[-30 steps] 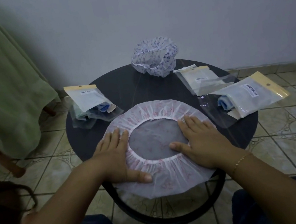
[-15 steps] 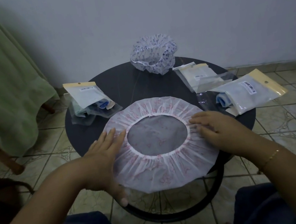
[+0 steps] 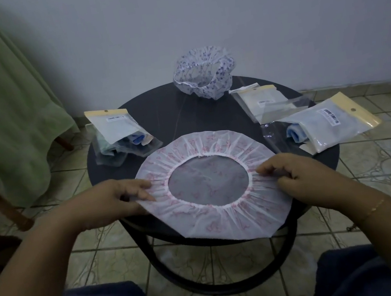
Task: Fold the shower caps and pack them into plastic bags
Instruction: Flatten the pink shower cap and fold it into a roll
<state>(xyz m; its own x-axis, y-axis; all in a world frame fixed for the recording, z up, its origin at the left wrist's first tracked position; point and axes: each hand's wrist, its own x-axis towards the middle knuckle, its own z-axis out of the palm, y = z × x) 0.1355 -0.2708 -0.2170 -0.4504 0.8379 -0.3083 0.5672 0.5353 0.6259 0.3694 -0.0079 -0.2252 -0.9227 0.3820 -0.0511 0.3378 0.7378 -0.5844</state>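
I see both palms lifted off since a second ago, left hand (image 3: pixel 111 202) now pinching the pink shower cap (image 3: pixel 210 186) left rim, right hand (image 3: pixel 296 178) pinching its right rim, cap flat on the round table (image 3: pixel 184 113)

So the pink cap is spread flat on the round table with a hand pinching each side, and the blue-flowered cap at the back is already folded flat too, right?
Not quite. The head view shows the blue-flowered cap still bunched up and unfolded at the back of the table. The rest holds: the pink cap lies spread flat, the left hand and right hand pinching its opposite edges.
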